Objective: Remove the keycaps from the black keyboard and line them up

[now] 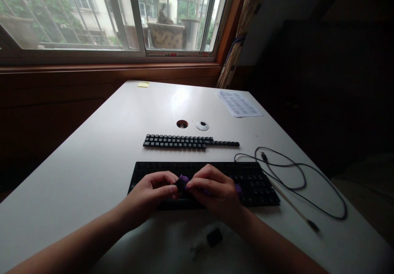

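Note:
A black keyboard [252,179] lies on the white table [92,167], with most of its keycaps off. The removed keycaps [184,141] stand in neat rows just behind it. My left hand [150,196] and my right hand [215,194] meet over the keyboard's front edge. Both are closed in a pinch on a small purple tool [184,179] with a dark keycap at its tip. A purple bit also shows behind my right hand.
The keyboard's black cable [295,175] loops on the table to the right, beside a thin stick [292,206]. A small dark object [214,238] lies near the front edge. A printed sheet [238,103], a yellow note [143,84] and a cable hole [182,124] are farther back.

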A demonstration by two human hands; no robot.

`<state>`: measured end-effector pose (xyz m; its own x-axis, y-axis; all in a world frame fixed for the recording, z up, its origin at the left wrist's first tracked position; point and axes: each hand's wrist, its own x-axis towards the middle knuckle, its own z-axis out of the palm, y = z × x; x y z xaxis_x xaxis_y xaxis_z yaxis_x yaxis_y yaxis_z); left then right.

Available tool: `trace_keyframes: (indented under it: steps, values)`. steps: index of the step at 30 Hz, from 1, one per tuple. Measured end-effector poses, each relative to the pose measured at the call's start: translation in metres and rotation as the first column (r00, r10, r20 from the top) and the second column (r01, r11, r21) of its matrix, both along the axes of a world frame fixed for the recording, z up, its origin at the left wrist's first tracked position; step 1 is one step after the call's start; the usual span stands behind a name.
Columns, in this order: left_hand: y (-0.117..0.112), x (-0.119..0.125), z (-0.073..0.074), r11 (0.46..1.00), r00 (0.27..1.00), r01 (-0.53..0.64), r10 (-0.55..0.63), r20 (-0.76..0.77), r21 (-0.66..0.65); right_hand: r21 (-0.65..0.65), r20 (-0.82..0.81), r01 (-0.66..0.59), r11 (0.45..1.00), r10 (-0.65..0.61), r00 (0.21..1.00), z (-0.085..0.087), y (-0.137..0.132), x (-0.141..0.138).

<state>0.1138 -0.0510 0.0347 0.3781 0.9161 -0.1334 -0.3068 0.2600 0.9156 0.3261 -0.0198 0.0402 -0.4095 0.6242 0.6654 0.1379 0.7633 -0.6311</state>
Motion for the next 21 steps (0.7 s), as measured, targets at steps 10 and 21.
trace_keyframes:
  steps: [10, 21]
  values:
    - [0.001, 0.0, 0.001, 1.0, 1.0, -0.002, 0.002, 0.001, -0.019, -0.096, -0.036, 0.054, 0.994, -0.058, 0.998, -0.001, 0.003, 0.004]
    - [0.0, -0.001, -0.004, 0.999, 1.0, 0.016, -0.016, -0.007, -0.047, -0.077, 0.002, -0.081, 0.994, 0.082, 0.997, -0.005, 0.0, -0.004]
